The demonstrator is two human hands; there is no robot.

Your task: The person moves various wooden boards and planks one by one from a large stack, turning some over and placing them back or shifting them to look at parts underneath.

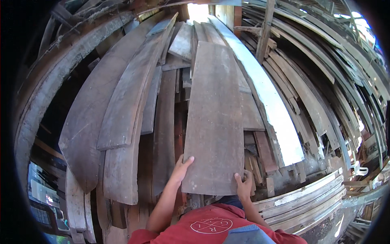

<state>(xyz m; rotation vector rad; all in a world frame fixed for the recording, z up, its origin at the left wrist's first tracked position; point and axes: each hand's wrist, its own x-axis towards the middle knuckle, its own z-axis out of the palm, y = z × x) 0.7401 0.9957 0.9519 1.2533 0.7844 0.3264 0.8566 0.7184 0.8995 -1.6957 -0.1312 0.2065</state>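
Note:
A wide, weathered brown plank [215,114] stretches away from me in the middle of the view, its near end just in front of my red shirt. At its left edge my left hand [180,168] grips the board, thumb on top and fingers hidden beneath. My right hand [243,185] holds the right edge close to the near corner, the thumb lying on the upper face. Under and beside this plank are other boards, among them a narrow dark board [164,122] to the left and a short reddish piece [266,150] to the right.
Long wide boards [122,110] lie stacked on the left. A white-painted board [264,89] runs along the right side. Farther right, a wooden post [265,32] stands before racks of long timber [308,81]. Low stacked planks [302,203] lie at the near right.

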